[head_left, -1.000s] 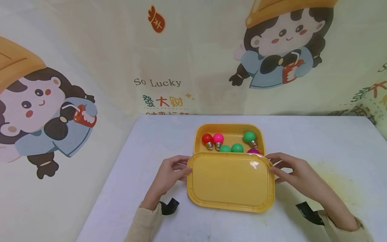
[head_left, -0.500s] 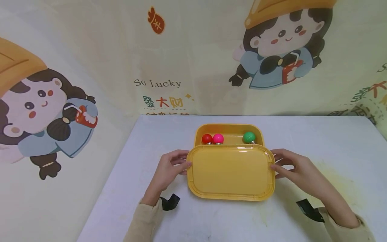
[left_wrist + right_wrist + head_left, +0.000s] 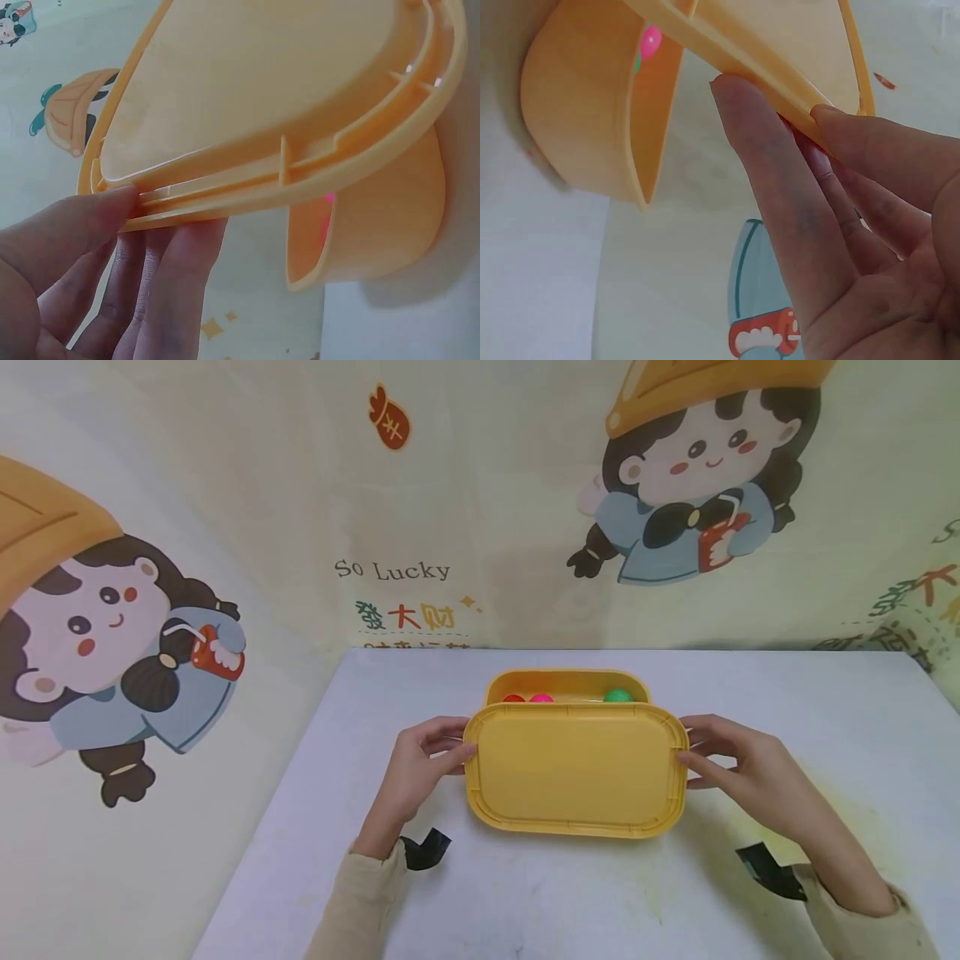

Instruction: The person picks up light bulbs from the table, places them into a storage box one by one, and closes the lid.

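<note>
A yellow rectangular lid [image 3: 576, 768] with rounded corners is held up between both hands, its ridged rim facing me. My left hand [image 3: 423, 760] pinches the left short edge, thumb on the near face and fingers behind. On the opposite edge, my right hand [image 3: 738, 760] grips in the same way. Behind it stands a matching yellow box [image 3: 566, 678], mostly covered by the lid in the head view. Over the lid's far edge show the tops of a red bulb [image 3: 513, 698], a pink bulb [image 3: 542, 698] and a green bulb [image 3: 618, 696]. Both wrist views show the lid tilted over the box's opening.
The white table [image 3: 787, 693] carries the box near its far edge. A patterned cloth backdrop [image 3: 510, 485] with cartoon figures rises behind and to the left. Black straps [image 3: 426, 850] stick out at both wrists.
Both hands have carried the lid away from me, over the box. It now hides most of the bulbs that showed a second ago.
</note>
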Demonstrator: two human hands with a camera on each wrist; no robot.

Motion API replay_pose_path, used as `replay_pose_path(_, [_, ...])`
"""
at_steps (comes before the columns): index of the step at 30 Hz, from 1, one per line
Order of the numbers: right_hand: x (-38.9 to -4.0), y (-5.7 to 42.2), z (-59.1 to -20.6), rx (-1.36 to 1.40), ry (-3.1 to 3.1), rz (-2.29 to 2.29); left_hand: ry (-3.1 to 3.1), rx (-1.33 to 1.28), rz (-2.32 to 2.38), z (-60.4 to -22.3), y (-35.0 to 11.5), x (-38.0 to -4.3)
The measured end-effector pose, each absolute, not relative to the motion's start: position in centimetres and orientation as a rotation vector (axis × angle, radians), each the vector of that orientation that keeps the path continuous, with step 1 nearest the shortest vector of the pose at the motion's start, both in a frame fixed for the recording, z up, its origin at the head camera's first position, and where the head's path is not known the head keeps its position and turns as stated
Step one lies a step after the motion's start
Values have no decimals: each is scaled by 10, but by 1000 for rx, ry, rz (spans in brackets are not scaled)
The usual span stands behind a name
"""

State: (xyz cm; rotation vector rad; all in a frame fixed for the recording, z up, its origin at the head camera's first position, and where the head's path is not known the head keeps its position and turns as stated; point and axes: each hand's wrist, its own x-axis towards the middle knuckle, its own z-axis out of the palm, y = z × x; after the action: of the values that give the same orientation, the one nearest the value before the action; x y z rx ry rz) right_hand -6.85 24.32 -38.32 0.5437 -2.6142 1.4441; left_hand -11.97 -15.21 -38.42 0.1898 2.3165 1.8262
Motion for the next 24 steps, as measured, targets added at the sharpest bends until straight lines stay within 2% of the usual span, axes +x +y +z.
replay_pose_path(15, [-73,244,-373,536,-2577,1409,2308,228,1849,-389,-150,-122])
replay_pose_path(24, [-78,240,-361,396,-2606,1341,2336,230,1902,-383,-149,-127])
